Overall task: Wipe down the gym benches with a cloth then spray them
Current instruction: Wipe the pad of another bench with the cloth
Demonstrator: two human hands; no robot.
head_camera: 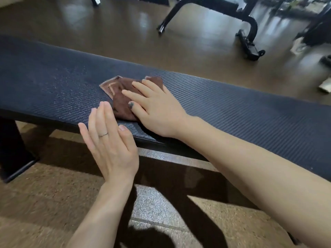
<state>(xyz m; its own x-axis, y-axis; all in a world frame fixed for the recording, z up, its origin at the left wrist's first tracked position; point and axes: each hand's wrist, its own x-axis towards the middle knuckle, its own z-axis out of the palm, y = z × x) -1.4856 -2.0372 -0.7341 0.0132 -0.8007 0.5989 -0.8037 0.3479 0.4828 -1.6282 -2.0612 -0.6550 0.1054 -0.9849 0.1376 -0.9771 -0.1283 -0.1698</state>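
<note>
Glossy brown gym floor behind a dark ribbed bench (232, 97) — right hand (157, 111) flat, fingers straight, pressing a brown cloth (120, 93) mid-frame; left hand (111, 140) open, fingers straight — holding nothing, at the bench's near edge.

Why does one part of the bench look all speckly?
The bench pad left of the brown cloth is dotted with what look like small droplets, while the part to its right looks plain and ribbed. The right hand presses the cloth flat. Nothing looks torn or broken.
</note>
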